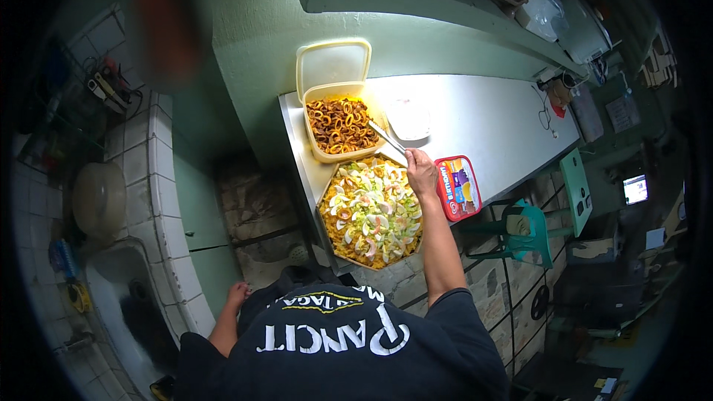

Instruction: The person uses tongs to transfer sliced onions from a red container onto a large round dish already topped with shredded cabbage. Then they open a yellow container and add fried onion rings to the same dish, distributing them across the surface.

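My right hand [422,171] is closed on the handle of a long metal serving utensil [391,139]. Its far end rests among brown-orange squid rings [338,122] in a cream plastic container [318,148], whose lid [340,63] is tipped back. Just in front sits a hexagonal tray [321,217] of noodles topped with shredded cabbage, egg slices and pinkish pieces. The hand hovers at the tray's far right edge. Low at my left side is my left hand [238,294], its fingers too small and partly hidden to read.
A red tub lid [459,188] lies right of the tray on the white table [490,115]. Behind the utensil is a white dish [408,119]. A green plastic chair [529,234] stands at the right. To the left runs a tiled counter [165,197] with a sink [119,275].
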### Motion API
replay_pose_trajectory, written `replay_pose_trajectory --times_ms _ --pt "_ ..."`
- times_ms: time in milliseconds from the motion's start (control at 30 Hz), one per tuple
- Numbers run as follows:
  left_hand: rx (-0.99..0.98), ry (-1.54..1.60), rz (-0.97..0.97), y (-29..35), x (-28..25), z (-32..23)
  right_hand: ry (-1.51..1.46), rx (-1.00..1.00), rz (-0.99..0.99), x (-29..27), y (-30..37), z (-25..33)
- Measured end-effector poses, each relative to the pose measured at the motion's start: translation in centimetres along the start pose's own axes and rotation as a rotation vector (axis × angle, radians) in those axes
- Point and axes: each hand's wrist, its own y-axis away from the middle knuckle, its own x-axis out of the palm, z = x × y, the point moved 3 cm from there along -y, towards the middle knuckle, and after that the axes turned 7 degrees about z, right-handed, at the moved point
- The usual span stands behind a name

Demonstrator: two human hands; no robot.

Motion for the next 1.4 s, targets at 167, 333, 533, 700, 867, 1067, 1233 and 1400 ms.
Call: replay_pose_trajectory --times_ms 167,333,533,700,867,1067,1233,1400 --pt "-0.026 -0.100 0.001 0.3 0.1 -0.5 0.316 -0.126 0.150 -2.1 -2.2 1.5" --pt "-0.073 0.101 0.067 -0.3 0.8 -2.0 0.532 -0.325 0.227 -1.6 -4.8 3.6" --pt "-0.099 0.098 0.035 -1.1 0.9 -1.8 0.604 -0.358 0.298 -0.8 -6.4 4.4" --pt "-0.041 0.002 0.027 -0.8 0.2 -1.1 0.236 -0.064 0.341 -4.6 -5.3 2.7" --pt "-0.062 -0.012 0.035 -1.1 0.0 -1.0 -0.063 0.043 0.274 -7.4 -1.8 1.6" --pt "-0.049 -0.017 0.046 -2.0 0.1 -2.9 -0.171 0.144 0.320 -10.1 7.3 0.0" --pt "-0.158 -0.121 0.108 -2.8 -0.1 -4.7 0.120 0.115 0.351 -10.6 13.2 0.1" --pt "-0.114 -0.121 0.157 -4.3 0.2 -5.7 0.306 0.045 0.307 -9.4 14.4 0.8"
